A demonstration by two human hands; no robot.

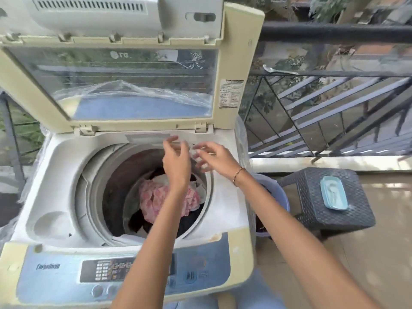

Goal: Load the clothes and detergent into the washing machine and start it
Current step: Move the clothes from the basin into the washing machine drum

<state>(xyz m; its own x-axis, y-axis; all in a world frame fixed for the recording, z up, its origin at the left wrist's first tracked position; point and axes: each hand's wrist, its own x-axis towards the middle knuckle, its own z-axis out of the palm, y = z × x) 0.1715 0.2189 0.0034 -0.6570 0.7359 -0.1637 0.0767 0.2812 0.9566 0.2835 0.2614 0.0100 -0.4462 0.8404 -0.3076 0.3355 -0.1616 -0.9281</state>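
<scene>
Both hands (191, 157), fingers spread and blurred, hover over the washer's back rim (147, 139); detergent could spill outside the drum (111, 186).

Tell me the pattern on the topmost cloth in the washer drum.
Pink-and-white patterned garment, crumpled atop dark clothes; seen in the head view.
</scene>
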